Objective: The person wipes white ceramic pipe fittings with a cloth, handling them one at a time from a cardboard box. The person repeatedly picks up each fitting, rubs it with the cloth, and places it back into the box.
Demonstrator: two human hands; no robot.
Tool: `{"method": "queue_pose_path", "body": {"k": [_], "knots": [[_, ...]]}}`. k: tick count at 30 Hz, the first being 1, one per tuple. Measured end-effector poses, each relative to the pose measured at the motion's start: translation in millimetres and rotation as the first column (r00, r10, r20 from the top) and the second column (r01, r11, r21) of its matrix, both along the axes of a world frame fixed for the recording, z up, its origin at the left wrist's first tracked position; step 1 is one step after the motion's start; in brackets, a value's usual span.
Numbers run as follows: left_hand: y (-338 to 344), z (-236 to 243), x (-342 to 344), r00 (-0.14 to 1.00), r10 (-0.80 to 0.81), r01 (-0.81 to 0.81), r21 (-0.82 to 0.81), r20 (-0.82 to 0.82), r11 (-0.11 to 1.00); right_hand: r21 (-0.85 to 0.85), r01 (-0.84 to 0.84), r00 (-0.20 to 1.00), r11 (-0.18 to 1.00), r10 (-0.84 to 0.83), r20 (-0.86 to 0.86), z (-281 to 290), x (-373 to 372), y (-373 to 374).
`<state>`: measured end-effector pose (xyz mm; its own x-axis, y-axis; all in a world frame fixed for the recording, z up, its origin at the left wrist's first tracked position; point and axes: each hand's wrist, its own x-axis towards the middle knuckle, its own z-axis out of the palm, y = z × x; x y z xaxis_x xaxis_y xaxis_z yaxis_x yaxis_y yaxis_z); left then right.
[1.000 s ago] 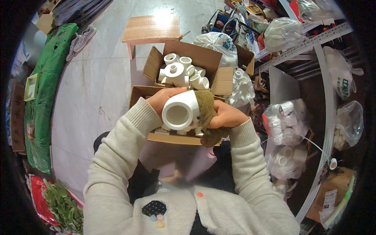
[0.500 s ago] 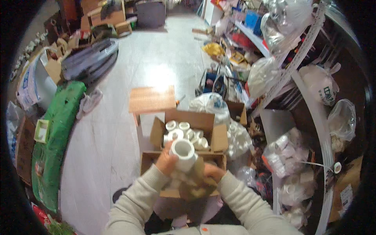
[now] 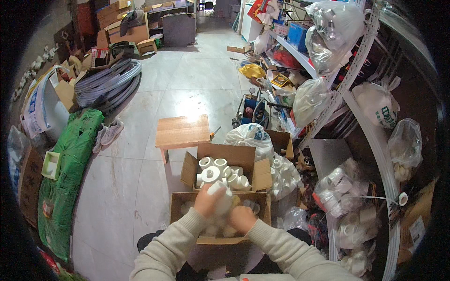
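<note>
My left hand (image 3: 206, 202) is closed round a white plastic pipe fitting (image 3: 219, 191), which is smeared by motion. Beside it, my right hand (image 3: 242, 219) has its fingers curled round a yellowish-tan rag (image 3: 229, 231), held against the fitting's right side. Both hands are above the nearer open cardboard box (image 3: 180, 204), where more pale fittings lie, largely hidden by my hands. Just beyond stands a second open cardboard box (image 3: 225, 151) with several white pipe fittings (image 3: 236, 181) in it.
A small wooden stool (image 3: 183, 130) stands past the boxes. White plastic bags (image 3: 251, 139) crowd their right side, with metal shelving (image 3: 375, 140) farther right. To the left lie a long green wrapped bundle (image 3: 70, 182), a pair of shoes (image 3: 108, 133) and a coil of grey hose (image 3: 108, 84).
Both hands have come down with the fitting, lower over the near box. The fitting's open end faced up before and is now tilted. A wide round-ended fitting now shows in the far box.
</note>
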<state>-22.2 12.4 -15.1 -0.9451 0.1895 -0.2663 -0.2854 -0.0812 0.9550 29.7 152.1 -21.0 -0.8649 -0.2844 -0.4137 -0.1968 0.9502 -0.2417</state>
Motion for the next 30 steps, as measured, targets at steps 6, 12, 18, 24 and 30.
{"method": "queue_pose_path", "body": {"k": [6,12,18,24,30], "knots": [[-4.4,4.2,-4.7,0.995,-0.061,0.067,0.073,-0.082,0.995,-0.875,0.274,0.935,0.399,0.101,0.339,-22.2,-11.5,10.4],[-5.6,22.8,-10.4,0.948,-0.249,0.295,0.257,-0.197,0.92,-0.644,0.762,0.597,0.072,0.308,0.741,-91.0,-7.7,49.2],[-6.2,-2.5,-9.4,0.978,-0.05,0.005,-0.216,-0.204,0.976,-0.83,0.344,0.934,0.439,-0.071,0.35,-6.9,-7.8,6.0],[-10.9,-7.4,-20.6,0.977,0.161,-0.161,0.011,-0.141,0.987,-0.285,0.098,0.995,0.953,-0.085,0.056,35.3,-0.9,5.7],[-16.0,32.3,-33.1,0.973,0.051,-0.185,0.635,0.224,0.75,-0.907,0.327,0.94,0.266,-0.19,0.283,25.6,-9.3,42.2]]}}
